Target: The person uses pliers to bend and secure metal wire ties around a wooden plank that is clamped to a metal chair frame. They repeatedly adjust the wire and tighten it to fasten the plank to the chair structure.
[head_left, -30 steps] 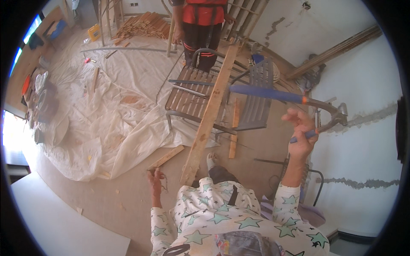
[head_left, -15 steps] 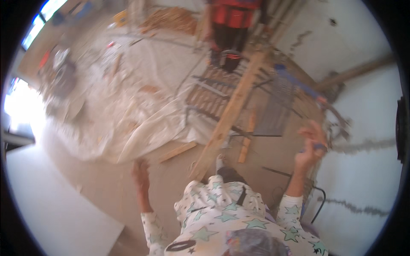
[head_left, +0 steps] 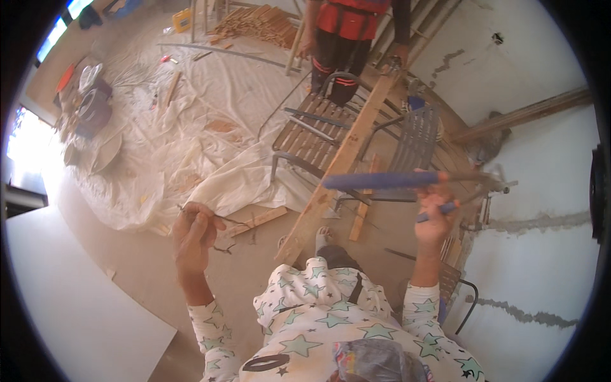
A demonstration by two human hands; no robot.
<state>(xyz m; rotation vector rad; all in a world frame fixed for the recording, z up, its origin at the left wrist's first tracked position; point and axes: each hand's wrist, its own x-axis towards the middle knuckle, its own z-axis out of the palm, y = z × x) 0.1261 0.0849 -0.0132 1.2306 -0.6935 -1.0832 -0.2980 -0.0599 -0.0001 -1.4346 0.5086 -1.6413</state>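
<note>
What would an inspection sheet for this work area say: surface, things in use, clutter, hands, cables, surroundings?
Surface: brown floor, partly under crumpled white sheeting
Things in use: blue-handled cutter, dark wire
Clutter: long plank crossing over slatted chair; wood pile; bucket
Hands: left hand pinches wire; right hand grips cutter's lower handle
Cables: nothing seen for certain
Surroundings: person in red beyond the chair; white wall with grey streaks

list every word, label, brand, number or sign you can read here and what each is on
No text can be read.
Cutters in the right hand: blurred, no lettering visible.
Yellow container: too small to read.
Grey patch low on the shirt: coloured marks, too blurred to read.
</note>
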